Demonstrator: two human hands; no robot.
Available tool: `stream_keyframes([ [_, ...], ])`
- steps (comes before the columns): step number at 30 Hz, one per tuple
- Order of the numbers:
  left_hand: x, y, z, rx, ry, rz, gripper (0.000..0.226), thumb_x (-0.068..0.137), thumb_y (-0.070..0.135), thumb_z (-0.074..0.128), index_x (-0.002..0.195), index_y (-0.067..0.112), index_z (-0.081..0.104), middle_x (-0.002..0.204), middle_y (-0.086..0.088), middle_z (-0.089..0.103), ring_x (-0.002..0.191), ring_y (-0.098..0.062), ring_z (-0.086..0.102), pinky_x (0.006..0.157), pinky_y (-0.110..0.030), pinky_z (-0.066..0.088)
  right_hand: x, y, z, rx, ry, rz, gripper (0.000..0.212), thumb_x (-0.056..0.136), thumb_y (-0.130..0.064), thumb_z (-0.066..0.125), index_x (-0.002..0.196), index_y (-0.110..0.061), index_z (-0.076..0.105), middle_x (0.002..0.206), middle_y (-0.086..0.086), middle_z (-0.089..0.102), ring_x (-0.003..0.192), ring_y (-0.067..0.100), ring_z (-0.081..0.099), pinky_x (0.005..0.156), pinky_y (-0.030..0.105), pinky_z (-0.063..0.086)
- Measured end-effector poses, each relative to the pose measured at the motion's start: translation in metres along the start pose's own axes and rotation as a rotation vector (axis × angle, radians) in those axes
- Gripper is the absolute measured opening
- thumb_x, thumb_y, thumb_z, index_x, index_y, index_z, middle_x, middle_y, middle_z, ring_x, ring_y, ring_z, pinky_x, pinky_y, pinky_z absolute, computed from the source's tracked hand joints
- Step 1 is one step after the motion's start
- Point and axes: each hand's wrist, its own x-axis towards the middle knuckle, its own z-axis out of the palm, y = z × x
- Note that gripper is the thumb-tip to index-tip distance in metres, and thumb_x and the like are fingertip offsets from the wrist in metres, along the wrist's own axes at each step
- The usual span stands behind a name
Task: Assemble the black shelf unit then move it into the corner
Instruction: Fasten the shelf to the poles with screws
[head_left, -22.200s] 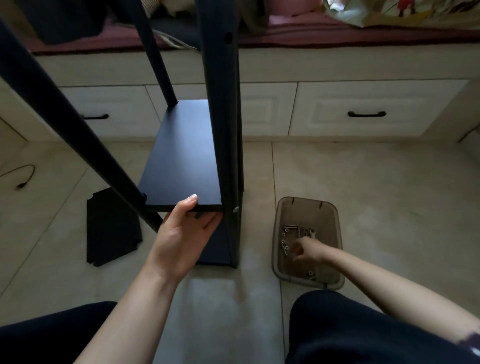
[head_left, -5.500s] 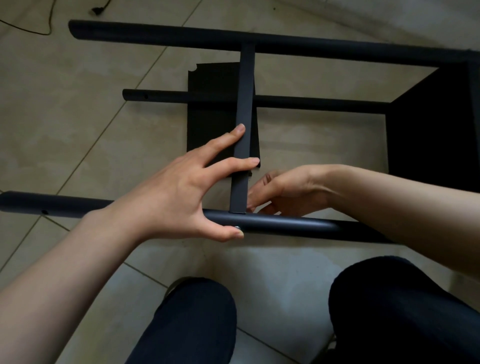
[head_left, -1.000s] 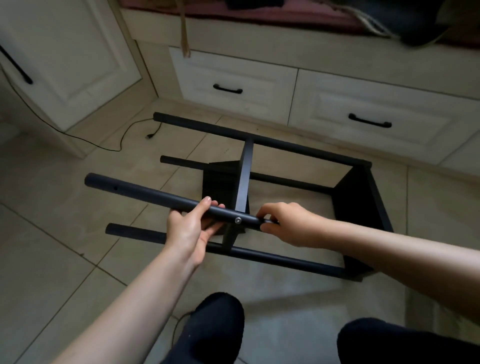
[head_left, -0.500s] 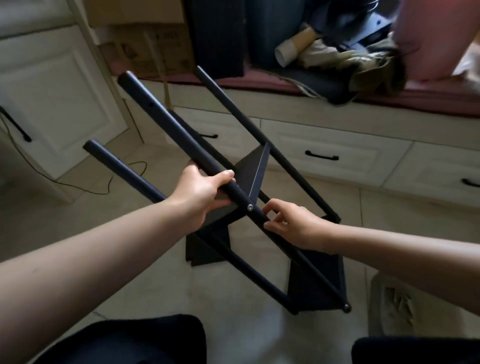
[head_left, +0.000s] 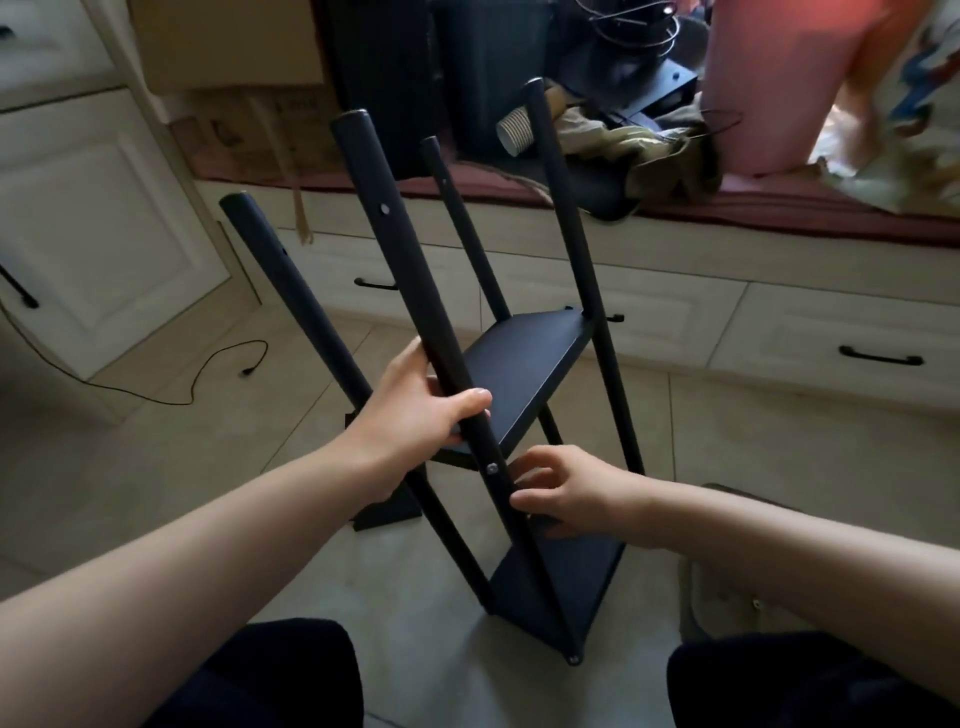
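The black shelf unit (head_left: 524, 364) stands nearly upright on the tiled floor, tilted a little left, with four round posts, a middle board and a bottom board (head_left: 561, 582). My left hand (head_left: 415, 410) grips the nearest post (head_left: 405, 249) just above the middle board. My right hand (head_left: 566, 493) holds the same post lower down, below a silver screw (head_left: 491, 468), with fingers curled round it. A loose black board (head_left: 387, 512) lies on the floor behind the frame, mostly hidden by my left arm.
A brownish plastic tub (head_left: 727, 597) with small parts sits on the floor at right under my right forearm. White drawers (head_left: 675, 317) and a cluttered bench run across the back. A white cabinet (head_left: 93, 228) stands left, a black cable (head_left: 171, 379) trails on the floor.
The frame was lying on its side a second ago; both hands have swung it up onto its bottom end. My hands keep their hold on the near post.
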Motion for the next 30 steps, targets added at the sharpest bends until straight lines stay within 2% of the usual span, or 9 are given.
stream_keyframes([
  [4, -0.014, -0.003, -0.005, 0.084, -0.071, 0.038, 0.027, 0.091, 0.005, 0.071, 0.106, 0.007, 0.049, 0.095, -0.019, 0.071, 0.086, -0.022, 0.075, 0.077, -0.045, 0.063, 0.000, -0.001, -0.035, -0.055, -0.002, 0.052, 0.014, 0.091, -0.028, 0.068, 0.105, -0.025, 0.065, 0.103, -0.004, 0.074, 0.101, 0.014, 0.068, 0.092, 0.038, 0.057],
  [7, -0.022, -0.006, -0.007, 0.118, -0.076, 0.060, 0.026, 0.092, 0.004, 0.070, 0.105, 0.004, 0.048, 0.091, -0.017, 0.072, 0.087, -0.024, 0.075, 0.081, -0.052, 0.061, 0.003, 0.000, -0.068, -0.017, 0.197, 0.058, 0.009, 0.096, -0.029, 0.060, 0.099, -0.022, 0.066, 0.096, -0.002, 0.075, 0.092, 0.015, 0.070, 0.084, 0.034, 0.059],
  [12, -0.030, -0.008, -0.012, 0.218, -0.122, 0.101, 0.027, 0.088, 0.007, 0.074, 0.103, 0.006, 0.051, 0.089, -0.009, 0.074, 0.087, -0.020, 0.074, 0.083, -0.046, 0.061, 0.007, 0.001, -0.115, -0.123, 0.584, 0.070, 0.024, 0.098, -0.031, 0.055, 0.091, -0.011, 0.064, 0.094, 0.008, 0.071, 0.085, 0.024, 0.069, 0.068, 0.036, 0.059],
  [14, -0.030, -0.009, -0.014, 0.244, -0.141, 0.106, 0.027, 0.088, 0.008, 0.074, 0.102, 0.008, 0.051, 0.089, -0.008, 0.074, 0.087, -0.020, 0.074, 0.084, -0.046, 0.060, 0.008, 0.003, -0.130, -0.205, 0.736, 0.097, 0.032, 0.096, -0.036, 0.056, 0.092, -0.005, 0.060, 0.091, 0.012, 0.068, 0.078, 0.028, 0.067, 0.070, 0.043, 0.059],
  [15, -0.029, -0.010, -0.015, 0.255, -0.147, 0.107, 0.027, 0.089, 0.008, 0.074, 0.102, 0.009, 0.051, 0.089, -0.007, 0.075, 0.087, -0.020, 0.074, 0.085, -0.047, 0.060, 0.009, 0.005, -0.134, -0.187, 0.777, 0.113, 0.034, 0.095, -0.039, 0.057, 0.102, -0.006, 0.056, 0.096, 0.013, 0.066, 0.080, 0.029, 0.066, 0.072, 0.044, 0.059],
  [17, -0.027, -0.011, -0.018, 0.282, -0.155, 0.115, 0.027, 0.089, 0.010, 0.074, 0.100, 0.012, 0.050, 0.089, -0.004, 0.075, 0.087, -0.019, 0.073, 0.086, -0.047, 0.059, 0.010, 0.008, -0.138, -0.100, 0.742, 0.127, 0.046, 0.095, -0.040, 0.059, 0.128, -0.012, 0.042, 0.110, 0.009, 0.058, 0.094, 0.028, 0.062, 0.073, 0.041, 0.057],
  [19, -0.025, -0.011, -0.020, 0.304, -0.165, 0.120, 0.027, 0.088, 0.011, 0.075, 0.099, 0.015, 0.050, 0.089, -0.002, 0.075, 0.088, -0.018, 0.073, 0.087, -0.047, 0.059, 0.015, 0.010, -0.137, -0.026, 0.660, 0.076, 0.054, 0.097, -0.034, 0.057, 0.143, -0.023, 0.031, 0.113, 0.005, 0.056, 0.096, 0.024, 0.058, 0.076, 0.040, 0.055],
  [24, -0.016, -0.008, -0.021, 0.330, -0.203, 0.147, 0.028, 0.087, 0.005, 0.073, 0.096, 0.016, 0.050, 0.090, -0.002, 0.075, 0.088, -0.014, 0.073, 0.087, -0.041, 0.059, 0.016, 0.010, -0.144, 0.112, 0.669, -0.012, 0.026, 0.101, -0.025, 0.050, 0.126, -0.023, 0.046, 0.107, 0.008, 0.068, 0.080, 0.012, 0.064, 0.067, 0.031, 0.047],
  [30, 0.000, 0.006, -0.014, 0.391, -0.259, 0.203, 0.029, 0.087, 0.006, 0.074, 0.095, 0.020, 0.050, 0.089, -0.003, 0.073, 0.086, -0.014, 0.073, 0.082, -0.036, 0.059, 0.002, 0.023, -0.149, 0.140, 0.737, 0.006, 0.018, 0.103, -0.027, 0.046, 0.120, -0.021, 0.048, 0.109, 0.008, 0.067, 0.086, 0.010, 0.068, 0.084, 0.043, 0.053],
])
